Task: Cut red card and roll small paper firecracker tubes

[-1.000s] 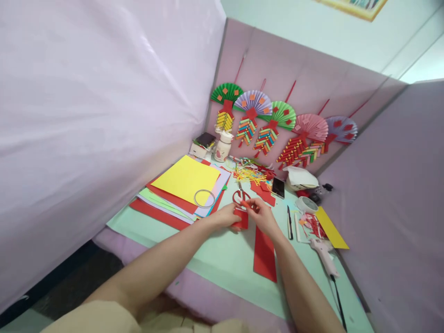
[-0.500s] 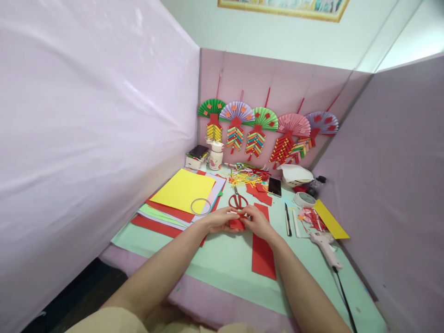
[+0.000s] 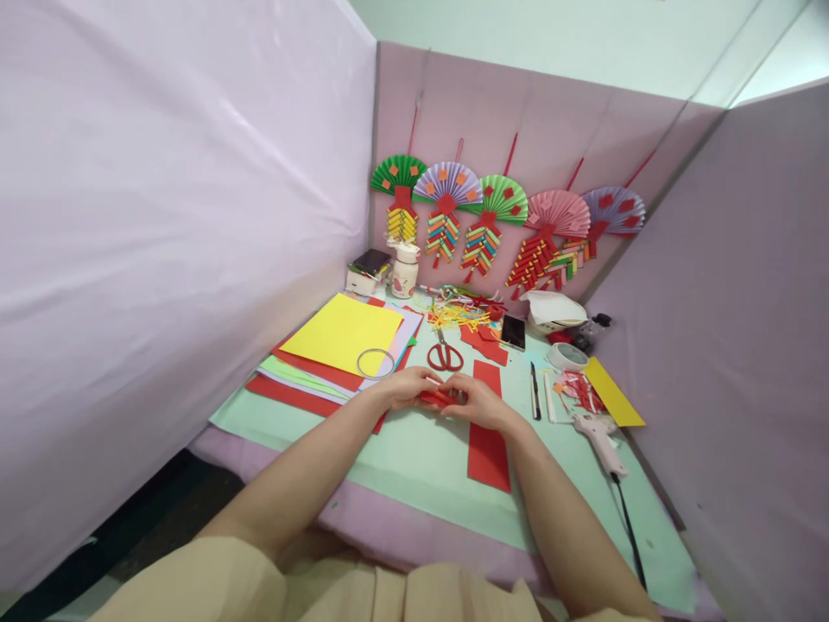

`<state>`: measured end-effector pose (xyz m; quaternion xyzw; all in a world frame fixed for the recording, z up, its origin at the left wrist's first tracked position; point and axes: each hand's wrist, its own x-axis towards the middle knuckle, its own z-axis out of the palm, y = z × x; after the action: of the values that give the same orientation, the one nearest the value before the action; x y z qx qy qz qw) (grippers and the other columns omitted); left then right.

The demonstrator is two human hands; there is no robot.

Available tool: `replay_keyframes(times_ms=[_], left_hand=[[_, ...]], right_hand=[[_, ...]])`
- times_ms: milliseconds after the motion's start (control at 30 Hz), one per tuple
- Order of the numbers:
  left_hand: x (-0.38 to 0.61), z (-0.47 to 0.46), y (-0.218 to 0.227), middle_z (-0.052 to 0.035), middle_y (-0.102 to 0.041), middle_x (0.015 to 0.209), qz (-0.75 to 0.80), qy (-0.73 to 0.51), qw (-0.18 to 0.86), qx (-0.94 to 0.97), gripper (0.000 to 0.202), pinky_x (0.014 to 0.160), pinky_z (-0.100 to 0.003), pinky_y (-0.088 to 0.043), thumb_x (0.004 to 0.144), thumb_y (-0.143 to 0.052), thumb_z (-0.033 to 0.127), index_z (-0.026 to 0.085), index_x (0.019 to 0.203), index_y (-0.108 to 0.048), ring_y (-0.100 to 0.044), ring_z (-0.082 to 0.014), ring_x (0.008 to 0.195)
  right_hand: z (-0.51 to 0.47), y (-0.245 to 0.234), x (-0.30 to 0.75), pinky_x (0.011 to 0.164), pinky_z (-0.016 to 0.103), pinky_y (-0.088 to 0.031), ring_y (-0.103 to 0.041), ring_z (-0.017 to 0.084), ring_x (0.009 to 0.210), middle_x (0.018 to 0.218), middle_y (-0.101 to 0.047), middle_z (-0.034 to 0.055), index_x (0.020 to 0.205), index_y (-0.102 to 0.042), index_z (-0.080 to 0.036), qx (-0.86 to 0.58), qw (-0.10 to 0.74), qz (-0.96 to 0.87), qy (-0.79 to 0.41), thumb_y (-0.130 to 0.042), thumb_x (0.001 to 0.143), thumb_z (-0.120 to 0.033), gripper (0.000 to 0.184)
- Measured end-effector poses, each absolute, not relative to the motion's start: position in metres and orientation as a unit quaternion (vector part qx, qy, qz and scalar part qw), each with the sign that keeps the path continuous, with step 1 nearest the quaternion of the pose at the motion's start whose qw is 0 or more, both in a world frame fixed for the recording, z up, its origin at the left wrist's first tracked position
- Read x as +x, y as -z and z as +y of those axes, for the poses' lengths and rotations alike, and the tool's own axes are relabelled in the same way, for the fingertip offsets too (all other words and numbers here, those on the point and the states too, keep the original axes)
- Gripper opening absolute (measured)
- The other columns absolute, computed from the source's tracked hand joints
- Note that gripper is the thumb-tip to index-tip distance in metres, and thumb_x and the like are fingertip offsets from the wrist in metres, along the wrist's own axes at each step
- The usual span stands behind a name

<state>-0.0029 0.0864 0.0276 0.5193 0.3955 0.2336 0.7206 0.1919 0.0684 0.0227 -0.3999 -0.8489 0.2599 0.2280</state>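
A small piece of red paper (image 3: 438, 398) is held between both hands over the middle of the table. My left hand (image 3: 414, 386) grips its left side, and my right hand (image 3: 476, 401) pinches it from the right. Fingers cover much of the paper, so its exact fold is hard to make out. Just beyond the hands lie red-handled scissors (image 3: 445, 355), blades pointing away. A long red paper strip (image 3: 488, 449) lies flat, partly under my right hand and wrist.
On the left are stacked coloured sheets (image 3: 343, 333) with a thin ring (image 3: 376, 364) on top. To the right lie a craft knife (image 3: 534, 393), a glue gun (image 3: 602, 442) with its cord, and a tape roll (image 3: 568, 356). Paper scraps (image 3: 459, 315), a phone (image 3: 514, 332) and a bottle (image 3: 405, 272) stand farther back.
The red paper has tilted from showing a broad face to a narrower one, with the fingers closer around it. The camera view has dipped, so the scene sits higher.
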Motion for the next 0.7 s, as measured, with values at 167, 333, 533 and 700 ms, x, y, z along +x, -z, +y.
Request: replay_keyframes(times_ms=[167, 333, 533, 700], left_hand=[[-0.005, 0.086, -0.023, -0.0068, -0.07, 0.09, 0.42, -0.2, 0.504, 0.728, 0.032, 0.065, -0.027, -0.052, 0.082, -0.057, 0.027, 0.014, 0.112, -0.057, -0.066, -0.0153, 0.066], [-0.012, 0.085, -0.024, -0.0086, -0.067, 0.108, 0.424, -0.211, 0.286, 0.833, 0.036, 0.084, -0.029, -0.047, 0.079, -0.057, 0.026, 0.016, 0.113, -0.061, -0.062, -0.0222, 0.098], [-0.018, 0.078, -0.035, -0.0099, -0.063, 0.111, 0.425, -0.229, 0.189, 0.855, 0.04, 0.085, -0.031, -0.042, 0.081, -0.059, 0.046, 0.017, 0.108, -0.063, -0.058, -0.025, 0.101], [-0.014, 0.074, -0.034, -0.0041, -0.065, 0.087, 0.371, -0.154, 0.219, 0.889, 0.033, 0.067, -0.025, -0.039, 0.075, -0.069, 0.047, 0.018, 0.09, -0.066, -0.059, -0.0195, 0.081]], right_hand=[[0.065, -0.018, 0.189, 0.062, 0.025, -0.042, -0.055, 0.015, 0.071, 0.081, -0.064, 0.0013, 0.09, -0.069, -0.02, -0.416, 0.206, -0.842, -0.275, -0.068, 0.075, -0.027, 0.016], [0.064, -0.013, 0.188, 0.062, 0.024, -0.044, -0.056, 0.015, 0.071, 0.08, -0.066, 0.0017, 0.086, -0.07, -0.02, -0.409, 0.204, -0.843, -0.283, -0.063, 0.079, -0.029, 0.013], [0.065, -0.013, 0.189, 0.063, 0.025, -0.043, -0.055, 0.015, 0.069, 0.079, -0.066, 0.0021, 0.09, -0.073, -0.02, -0.405, 0.198, -0.848, -0.278, -0.062, 0.082, -0.037, 0.021], [0.065, -0.017, 0.186, 0.062, 0.025, -0.042, -0.057, 0.016, 0.069, 0.076, -0.065, 0.0029, 0.083, -0.074, -0.02, -0.41, 0.187, -0.848, -0.277, -0.064, 0.081, -0.045, 0.027]])
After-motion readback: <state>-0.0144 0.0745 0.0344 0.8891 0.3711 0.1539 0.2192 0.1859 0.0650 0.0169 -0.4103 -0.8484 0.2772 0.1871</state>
